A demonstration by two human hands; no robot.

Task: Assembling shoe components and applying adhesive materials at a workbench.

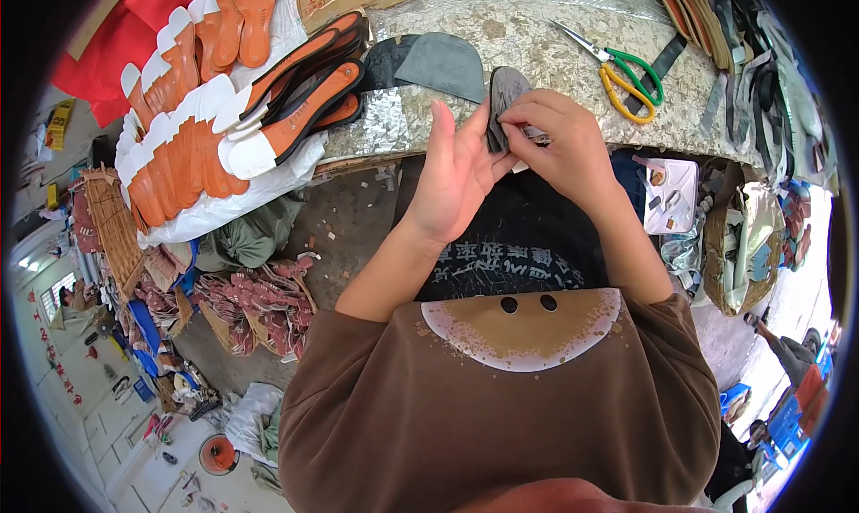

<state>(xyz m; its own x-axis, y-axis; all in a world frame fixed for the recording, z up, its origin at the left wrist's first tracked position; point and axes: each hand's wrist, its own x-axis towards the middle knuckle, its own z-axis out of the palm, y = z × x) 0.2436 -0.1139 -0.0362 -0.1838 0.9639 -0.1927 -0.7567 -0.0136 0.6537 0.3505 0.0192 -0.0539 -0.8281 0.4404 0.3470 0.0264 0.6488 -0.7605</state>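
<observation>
A dark grey insole (pixel 508 85) with a black edge is held upright between my hands at the table's near edge. My left hand (pixel 455 169) supports it from the left, fingers along its edge and behind it, thumb stretched away. With thumb and fingers closed, my right hand (pixel 559 142) pinches the insole's lower part; what lies under those fingertips is hidden. Left of the insole lie a grey half-round sheet (pixel 443 66) and a black piece (pixel 386 63). To the right rest scissors (pixel 617 76) with one green and one orange handle, blades pointing away left.
Rows of orange-brown insoles with white ends (pixel 183 169) cover the table's left side, black-edged ones (pixel 309 110) overlapping them. Black straps (pixel 769 93) hang at the far right. Below the table stand a woven basket (pixel 743 245), a pinkish tray (pixel 669 195) and reddish bundles (pixel 255 303).
</observation>
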